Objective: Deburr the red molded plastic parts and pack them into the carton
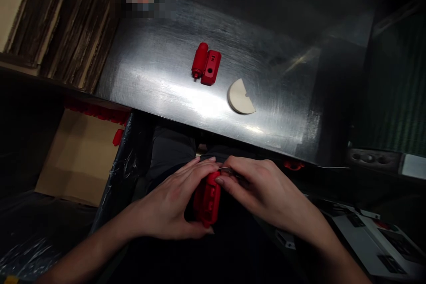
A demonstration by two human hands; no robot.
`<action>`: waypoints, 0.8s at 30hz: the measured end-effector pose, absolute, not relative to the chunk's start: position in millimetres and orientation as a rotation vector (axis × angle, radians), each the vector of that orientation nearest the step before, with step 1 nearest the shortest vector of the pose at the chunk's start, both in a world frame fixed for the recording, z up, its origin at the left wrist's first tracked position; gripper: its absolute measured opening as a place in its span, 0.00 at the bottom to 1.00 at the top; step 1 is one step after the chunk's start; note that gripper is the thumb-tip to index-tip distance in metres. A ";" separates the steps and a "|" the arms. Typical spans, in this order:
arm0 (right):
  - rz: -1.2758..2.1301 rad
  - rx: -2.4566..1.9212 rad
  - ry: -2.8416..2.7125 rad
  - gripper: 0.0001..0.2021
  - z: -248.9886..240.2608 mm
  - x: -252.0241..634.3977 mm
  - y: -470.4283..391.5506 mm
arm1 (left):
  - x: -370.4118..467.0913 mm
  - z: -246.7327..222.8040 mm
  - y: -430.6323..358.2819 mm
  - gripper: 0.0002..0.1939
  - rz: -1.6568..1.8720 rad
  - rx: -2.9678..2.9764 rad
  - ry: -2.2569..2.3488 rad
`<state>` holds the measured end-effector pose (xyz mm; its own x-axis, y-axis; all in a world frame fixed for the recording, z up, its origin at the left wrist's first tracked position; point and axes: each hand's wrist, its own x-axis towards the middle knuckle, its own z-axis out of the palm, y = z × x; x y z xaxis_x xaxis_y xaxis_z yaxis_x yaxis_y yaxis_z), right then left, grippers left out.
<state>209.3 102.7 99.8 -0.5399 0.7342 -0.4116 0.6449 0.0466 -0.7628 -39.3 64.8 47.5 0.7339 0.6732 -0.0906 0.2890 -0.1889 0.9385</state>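
My left hand is wrapped round a red plastic part, hollow and ribbed on its visible side, above my lap. My right hand pinches a thin metal tool, perhaps a blade; its tip meets the upper end of the red part, and most of it is hidden by the fingers. On the metal table beyond lie a red cylindrical piece with a narrow tip and a red block-shaped piece with a round hole, side by side. To their right rests a cream half-disc with a small notch.
The steel table has its front edge just beyond my hands. Stacked cardboard stands at the left. Below it, a plastic-lined box holds red parts along its edge. Grey equipment is at lower right.
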 end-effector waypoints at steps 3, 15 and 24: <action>1.524 -1.436 -2.239 0.12 101.0 207.8 104.7 | -39.4 46.9 64.5 0.59 0.408 1.779 0.758; 1.566 -1.667 -2.029 0.12 103.5 221.8 104.8 | -39.6 49.3 66.7 0.60 0.446 1.720 0.756; 1.061 -2.097 -1.828 0.12 90.2 256.6 131.3 | -46.6 40.6 61.8 0.62 0.430 1.664 0.807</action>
<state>256.6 131.3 90.2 -0.0015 0.9172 -0.3983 0.8008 -0.2375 -0.5498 -46.6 61.8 40.6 0.6936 0.7066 -0.1400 0.2779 -0.0831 0.9570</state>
